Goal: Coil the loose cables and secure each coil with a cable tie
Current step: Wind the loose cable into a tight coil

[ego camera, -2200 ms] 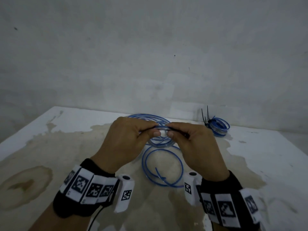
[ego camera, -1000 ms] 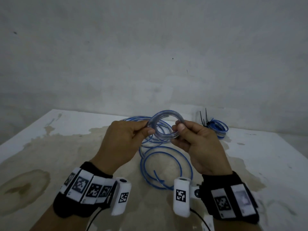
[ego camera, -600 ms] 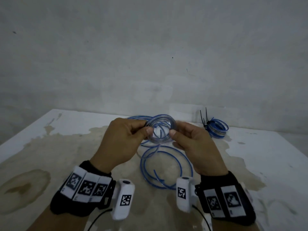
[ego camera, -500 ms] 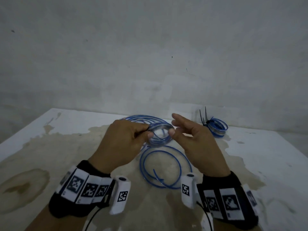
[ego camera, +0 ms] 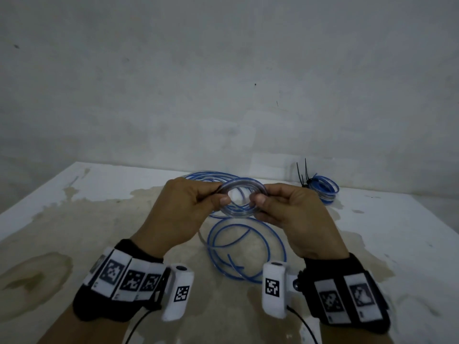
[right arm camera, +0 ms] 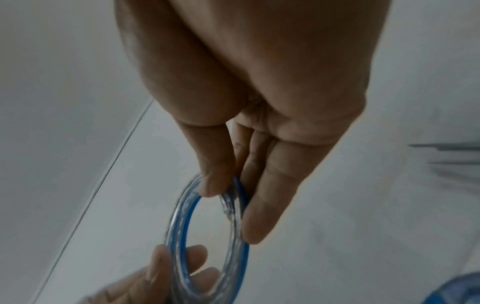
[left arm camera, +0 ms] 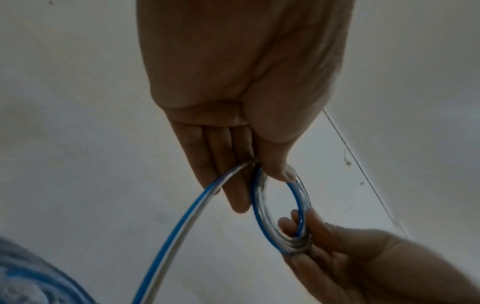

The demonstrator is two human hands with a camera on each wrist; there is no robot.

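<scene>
A small coil (ego camera: 242, 181) of clear cable with a blue core hangs in the air between my two hands. My left hand (ego camera: 221, 197) pinches its left side between thumb and fingers. My right hand (ego camera: 258, 198) pinches the right side. The left wrist view shows the coil (left arm camera: 262, 224) under my left thumb (left arm camera: 279, 172), with the free length (left arm camera: 176, 226) running down to the left. In the right wrist view, the coil (right arm camera: 179, 222) is held by my right thumb and fingers (right arm camera: 257, 230). More loose loops (ego camera: 246, 247) of the same cable lie on the table below.
A finished blue coil (ego camera: 323, 188) with black cable ties (ego camera: 304, 173) sticking up sits at the back right by the wall. The white table (ego camera: 87, 219) is stained brown. Its far edge meets the wall, and its left edge slants away.
Half a second ago my right fingers were spread off the coil; now they pinch it again. The coil has tilted up so its ring faces me.
</scene>
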